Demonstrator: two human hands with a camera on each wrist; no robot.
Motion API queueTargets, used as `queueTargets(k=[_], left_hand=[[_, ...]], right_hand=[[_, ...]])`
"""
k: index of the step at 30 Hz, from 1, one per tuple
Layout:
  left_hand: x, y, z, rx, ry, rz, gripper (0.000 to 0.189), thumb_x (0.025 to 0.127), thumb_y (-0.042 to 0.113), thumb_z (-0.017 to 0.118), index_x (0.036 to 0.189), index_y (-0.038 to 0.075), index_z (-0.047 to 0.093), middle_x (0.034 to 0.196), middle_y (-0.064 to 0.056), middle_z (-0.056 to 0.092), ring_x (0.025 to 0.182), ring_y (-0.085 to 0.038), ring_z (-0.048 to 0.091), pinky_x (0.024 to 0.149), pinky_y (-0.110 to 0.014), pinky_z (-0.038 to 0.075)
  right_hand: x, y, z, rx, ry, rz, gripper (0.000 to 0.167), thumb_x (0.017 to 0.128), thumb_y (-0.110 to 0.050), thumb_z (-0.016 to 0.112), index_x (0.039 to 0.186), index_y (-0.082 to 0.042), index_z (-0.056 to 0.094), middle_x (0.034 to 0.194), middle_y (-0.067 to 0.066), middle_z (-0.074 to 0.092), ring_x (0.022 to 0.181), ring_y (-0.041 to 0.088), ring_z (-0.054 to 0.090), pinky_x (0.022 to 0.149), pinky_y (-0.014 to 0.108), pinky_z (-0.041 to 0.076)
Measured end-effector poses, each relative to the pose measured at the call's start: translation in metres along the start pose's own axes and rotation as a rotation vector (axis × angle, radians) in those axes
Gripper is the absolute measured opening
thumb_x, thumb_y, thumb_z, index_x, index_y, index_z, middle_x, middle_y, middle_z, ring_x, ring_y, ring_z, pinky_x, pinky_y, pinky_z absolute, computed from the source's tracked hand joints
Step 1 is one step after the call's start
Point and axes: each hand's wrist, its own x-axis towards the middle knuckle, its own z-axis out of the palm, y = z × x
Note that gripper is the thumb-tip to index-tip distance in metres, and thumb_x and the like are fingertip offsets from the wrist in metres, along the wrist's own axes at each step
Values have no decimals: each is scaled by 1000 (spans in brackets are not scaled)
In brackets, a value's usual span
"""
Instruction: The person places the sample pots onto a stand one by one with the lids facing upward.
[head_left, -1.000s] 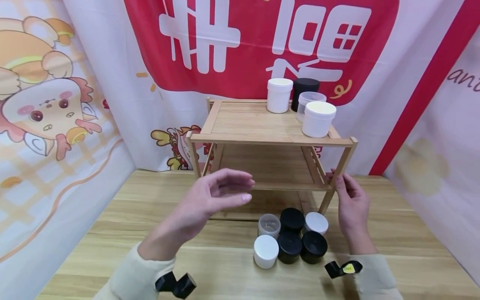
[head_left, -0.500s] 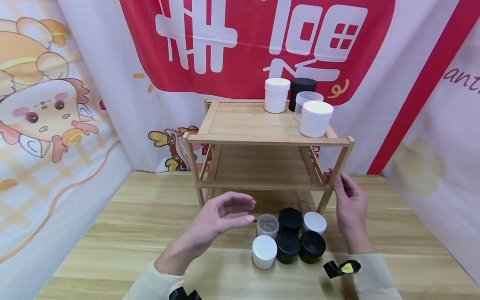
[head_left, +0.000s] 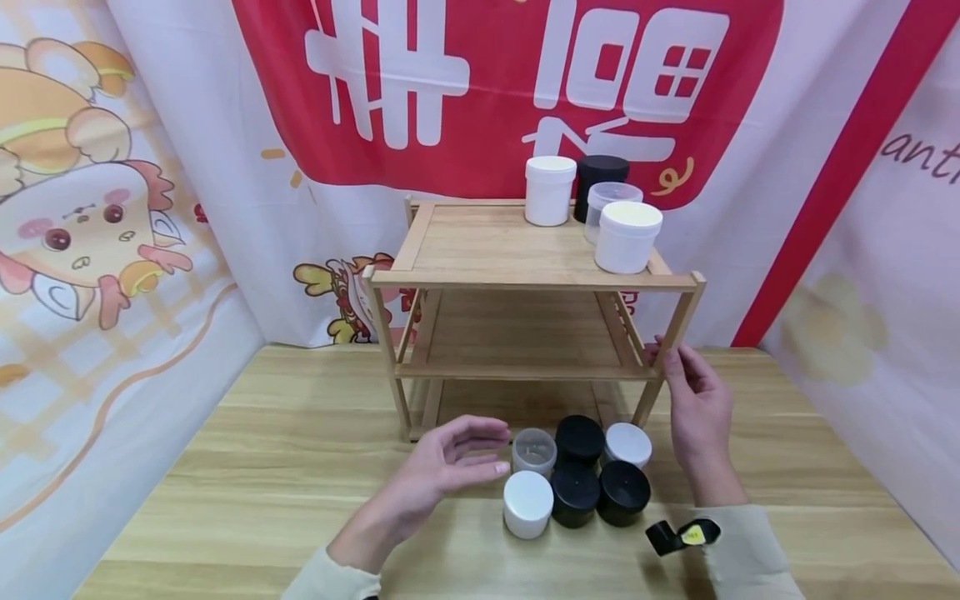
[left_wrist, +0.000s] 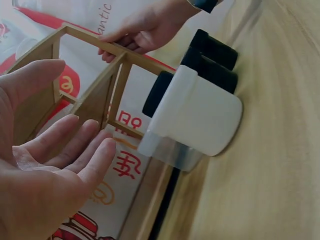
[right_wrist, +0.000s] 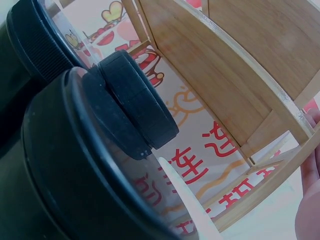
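Observation:
My left hand (head_left: 453, 467) hovers with loosely bent fingers just left of a clear jar (head_left: 535, 452) and a white-lidded jar (head_left: 528, 504), and nothing is in its grasp. In the left wrist view its fingers (left_wrist: 90, 145) are spread apart from the white jar (left_wrist: 200, 112). My right hand (head_left: 699, 408) grips the front right leg of a wooden rack (head_left: 517, 279), thumb in front and fingers partly hidden behind. Between the hands, three black jars (head_left: 575, 493) and another white jar (head_left: 627, 446) stand clustered with those two on the table.
On the rack's top shelf, toward the right, are two white jars (head_left: 628, 239), a black jar (head_left: 602, 173) and a clear jar (head_left: 609, 198). A middle shelf (head_left: 525, 329) and a bottom shelf lie below. Printed cloth (head_left: 202, 150) encloses the wooden table (head_left: 247, 467).
My left hand has come down and slightly right, from in front of the rack's middle shelf to beside the clear jar. The right hand keeps its hold on the rack leg.

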Motion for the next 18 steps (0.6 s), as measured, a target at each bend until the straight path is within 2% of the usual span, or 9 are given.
queueTargets(k=[11, 18], left_hand=[[2, -21, 5, 6, 21, -33, 63, 91, 14, 85, 147, 5, 59, 155, -20, 57, 146, -47, 52, 125, -54, 44], [3, -27, 7, 15, 21, -37, 61, 93, 13, 83, 147, 1, 58, 152, -21, 60, 145, -45, 54, 123, -50, 46]], right_hand=[[1, 1, 0, -10, 0, 18, 38, 107, -31, 66, 137, -9, 74, 114, -10, 80, 116, 9, 70, 101, 13, 51], [2, 2, 0, -38, 6, 22, 38, 107, -34, 66, 137, -12, 74, 115, -10, 80, 119, 10, 69, 102, 13, 52]])
